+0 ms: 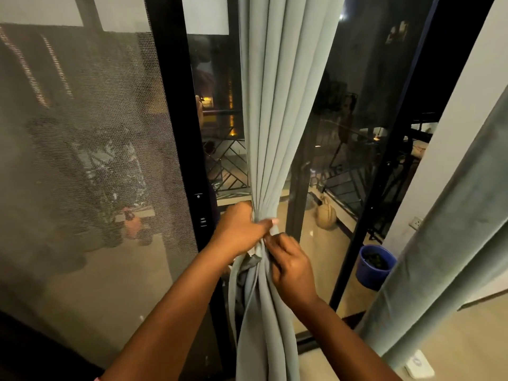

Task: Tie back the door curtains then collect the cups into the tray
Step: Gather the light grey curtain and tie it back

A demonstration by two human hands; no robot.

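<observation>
We see a grey-green curtain (277, 105) hanging at the centre of the frame, gathered into tight vertical folds, pinched narrow below the middle, spreading again toward the bottom edge.

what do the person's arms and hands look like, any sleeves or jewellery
Both arms are bare up to the frame edge, with no sleeves in view. The left hand and right hand wear no gloves, rings or watch that I can see. The left thumbnail looks pale and glossy. A small pink bit shows at the left arm's lower edge; unclear what.
</observation>
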